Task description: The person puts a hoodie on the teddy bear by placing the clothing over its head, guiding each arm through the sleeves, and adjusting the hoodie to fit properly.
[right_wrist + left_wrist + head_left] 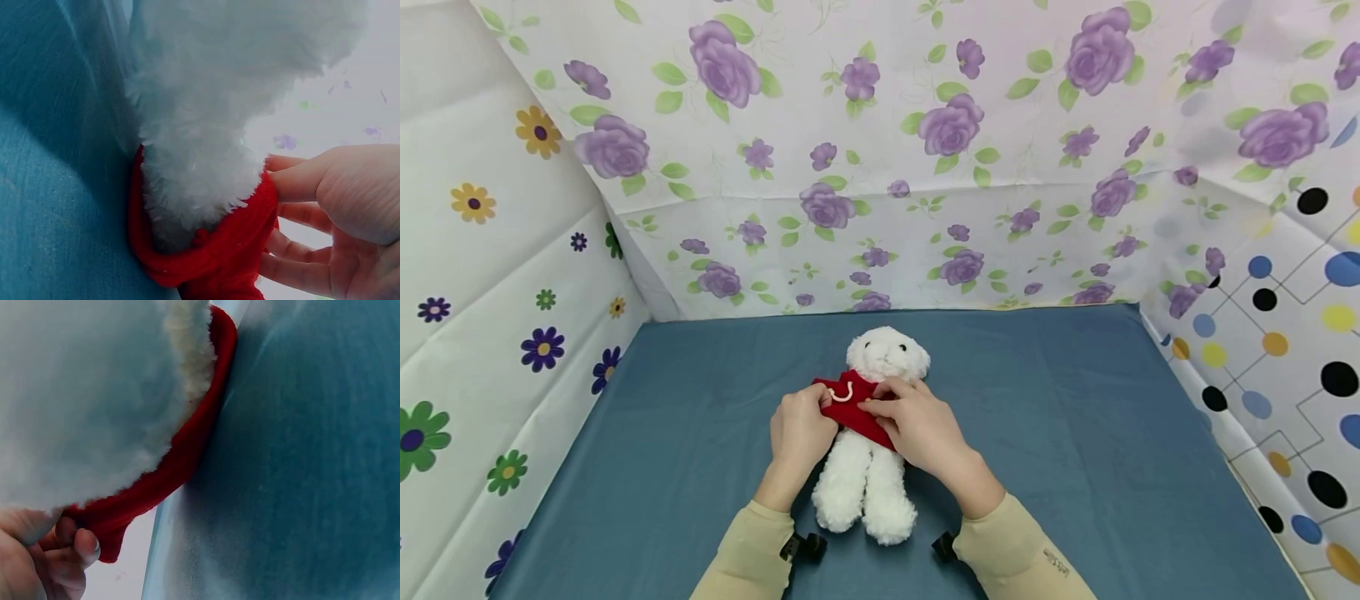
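A white plush toy (pixel 880 354) lies face up on the blue cloth, its head pointing away and its fluffy legs (pixel 842 487) toward me. Over its body is a small red garment (pixel 850 415) with a white drawstring (pixel 844 393). My left hand (pixel 801 429) pinches the garment's left edge between thumb and fingers; in the left wrist view the red fabric (pixel 178 456) curves away from those fingers. Extended and slightly spread, the fingers of my right hand (pixel 925 429) touch the garment's front on the right side. White fur shows inside the red hem (pixel 156 269).
Blue cloth (pixel 1037 400) covers the table around the toy. A purple-flowered sheet (pixel 910 192) hangs behind it. Patterned sheets stand at the left (pixel 490 333) and right (pixel 1262 442). Dark wrist cameras (pixel 805 547) sit below both hands.
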Action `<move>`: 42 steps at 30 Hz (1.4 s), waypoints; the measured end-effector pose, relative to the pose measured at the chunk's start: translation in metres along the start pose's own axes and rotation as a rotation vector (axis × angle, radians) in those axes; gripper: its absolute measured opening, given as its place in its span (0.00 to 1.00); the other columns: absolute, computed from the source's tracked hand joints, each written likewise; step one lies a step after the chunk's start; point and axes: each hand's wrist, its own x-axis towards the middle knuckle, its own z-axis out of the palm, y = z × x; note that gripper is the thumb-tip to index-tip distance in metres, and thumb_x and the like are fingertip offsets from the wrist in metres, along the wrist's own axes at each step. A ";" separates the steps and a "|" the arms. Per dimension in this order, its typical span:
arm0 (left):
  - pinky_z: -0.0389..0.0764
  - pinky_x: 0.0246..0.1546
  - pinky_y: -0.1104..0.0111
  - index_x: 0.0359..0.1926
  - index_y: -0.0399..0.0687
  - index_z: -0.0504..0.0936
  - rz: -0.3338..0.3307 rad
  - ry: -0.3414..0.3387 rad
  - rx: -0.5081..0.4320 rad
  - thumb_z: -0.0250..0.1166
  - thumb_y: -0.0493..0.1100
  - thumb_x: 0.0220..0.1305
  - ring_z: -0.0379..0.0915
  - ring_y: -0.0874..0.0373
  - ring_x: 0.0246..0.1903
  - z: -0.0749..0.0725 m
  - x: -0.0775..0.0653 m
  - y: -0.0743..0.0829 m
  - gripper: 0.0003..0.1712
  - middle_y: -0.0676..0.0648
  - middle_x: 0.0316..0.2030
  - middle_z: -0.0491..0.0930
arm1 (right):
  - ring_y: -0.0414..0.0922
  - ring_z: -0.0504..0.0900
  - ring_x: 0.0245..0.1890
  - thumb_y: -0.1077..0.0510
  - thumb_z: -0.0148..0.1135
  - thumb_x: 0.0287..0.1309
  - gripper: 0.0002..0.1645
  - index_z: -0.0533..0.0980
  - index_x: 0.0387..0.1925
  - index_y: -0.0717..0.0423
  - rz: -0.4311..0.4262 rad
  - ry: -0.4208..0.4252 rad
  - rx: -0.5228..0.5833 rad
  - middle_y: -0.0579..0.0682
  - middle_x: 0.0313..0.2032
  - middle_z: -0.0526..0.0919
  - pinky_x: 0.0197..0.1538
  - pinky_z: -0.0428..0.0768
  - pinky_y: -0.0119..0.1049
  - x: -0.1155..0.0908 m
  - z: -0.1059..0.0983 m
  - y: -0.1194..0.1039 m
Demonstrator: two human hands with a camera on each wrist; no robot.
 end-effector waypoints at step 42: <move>0.85 0.40 0.57 0.55 0.36 0.90 0.034 -0.281 -0.326 0.71 0.39 0.72 0.84 0.49 0.41 -0.042 0.016 -0.034 0.16 0.40 0.51 0.88 | 0.52 0.76 0.55 0.40 0.69 0.71 0.31 0.78 0.72 0.37 0.065 -0.101 0.070 0.50 0.60 0.77 0.49 0.84 0.48 -0.003 -0.003 0.003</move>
